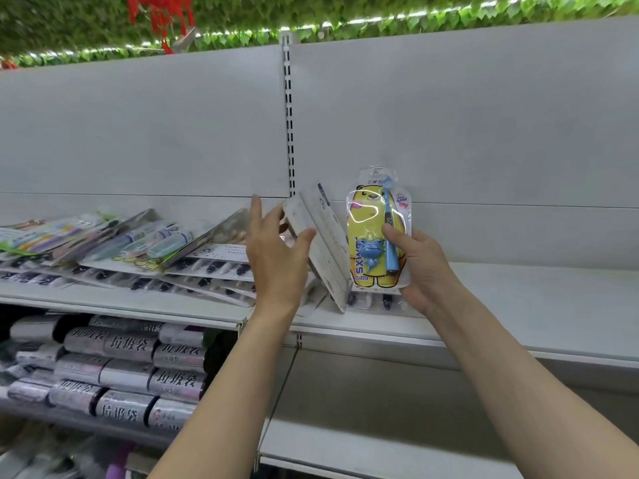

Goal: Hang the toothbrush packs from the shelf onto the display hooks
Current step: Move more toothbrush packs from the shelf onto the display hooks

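Toothbrush pack (375, 233) with a yellow bear stands upright, gripped by the right hand (420, 267). Left hand (276, 250) holds tilted white packs (318, 233) above the shelf (518, 305).

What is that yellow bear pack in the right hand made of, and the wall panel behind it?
Yellow bear pack: seemingly a printed card under a clear glossy plastic blister, judging by the white glints on its surface. Wall panel: probably painted sheet metal, matt pale grey, flat and smooth, beside a slotted upright; the metal is a guess.
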Available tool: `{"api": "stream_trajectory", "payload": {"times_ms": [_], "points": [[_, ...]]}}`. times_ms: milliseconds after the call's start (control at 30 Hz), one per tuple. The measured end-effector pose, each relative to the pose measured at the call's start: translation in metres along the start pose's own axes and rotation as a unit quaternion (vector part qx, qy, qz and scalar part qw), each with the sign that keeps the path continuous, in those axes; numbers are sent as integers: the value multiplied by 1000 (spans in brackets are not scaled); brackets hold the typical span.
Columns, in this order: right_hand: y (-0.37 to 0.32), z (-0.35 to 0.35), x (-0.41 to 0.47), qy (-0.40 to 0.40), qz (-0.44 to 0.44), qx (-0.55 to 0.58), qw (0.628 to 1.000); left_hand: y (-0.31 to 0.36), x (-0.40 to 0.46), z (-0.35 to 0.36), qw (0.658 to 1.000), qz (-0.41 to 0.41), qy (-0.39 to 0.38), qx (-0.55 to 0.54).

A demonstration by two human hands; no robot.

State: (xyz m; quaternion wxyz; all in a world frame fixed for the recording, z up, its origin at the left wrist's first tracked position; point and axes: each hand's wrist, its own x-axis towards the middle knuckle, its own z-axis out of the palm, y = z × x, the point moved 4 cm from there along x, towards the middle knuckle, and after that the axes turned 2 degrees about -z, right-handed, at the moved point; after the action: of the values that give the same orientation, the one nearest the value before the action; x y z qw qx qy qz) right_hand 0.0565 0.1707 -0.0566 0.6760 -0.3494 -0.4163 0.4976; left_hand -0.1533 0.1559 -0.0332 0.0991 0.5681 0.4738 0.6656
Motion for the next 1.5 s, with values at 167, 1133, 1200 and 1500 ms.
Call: {"api": "stream_trajectory", "payload": {"times_ms": [167, 1133, 1200, 1500], "points": [[-22, -22, -2, 36, -38, 26, 998, 25, -10, 29, 982, 10, -129, -139], [-18, -107, -5, 119, 16, -71, 990, 3, -43, 93, 847, -122, -357, 375], [-19, -109, -6, 115, 18, -63, 991, 2, -43, 94, 862, -141, -354, 335], [-21, -117, -17, 102, 16, -28, 994, 3, -44, 88, 943, -152, -240, 174]]}}
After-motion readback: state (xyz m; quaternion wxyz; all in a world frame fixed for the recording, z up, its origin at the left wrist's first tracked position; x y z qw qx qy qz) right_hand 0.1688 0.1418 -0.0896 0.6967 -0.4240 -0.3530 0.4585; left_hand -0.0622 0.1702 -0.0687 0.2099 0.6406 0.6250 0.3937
